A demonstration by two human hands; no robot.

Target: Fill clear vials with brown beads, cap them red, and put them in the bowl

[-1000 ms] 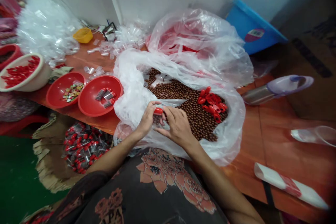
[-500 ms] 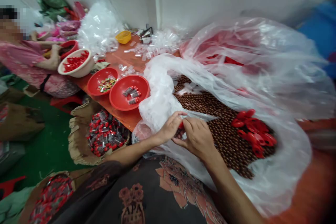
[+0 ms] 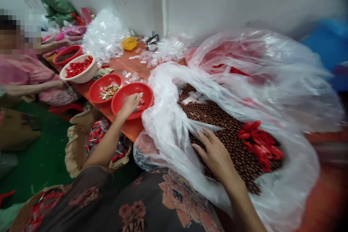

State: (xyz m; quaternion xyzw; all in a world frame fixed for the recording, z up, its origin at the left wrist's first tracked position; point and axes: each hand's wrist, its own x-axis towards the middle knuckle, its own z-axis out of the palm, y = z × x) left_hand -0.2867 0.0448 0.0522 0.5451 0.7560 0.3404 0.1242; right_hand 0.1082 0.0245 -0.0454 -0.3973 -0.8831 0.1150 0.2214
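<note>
Vials in red bowl under left hand, grip unclear; right hand open, empty, on clear bag; brown beads, red caps remain in bulk; capped vials heaped lower left.

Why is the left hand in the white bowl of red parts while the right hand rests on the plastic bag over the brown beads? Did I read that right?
Not quite. The head view shows the left hand in the red bowl, by the small red-capped tubes, not the white bowl. The right hand does rest on the plastic bag over the brown beads.
</note>
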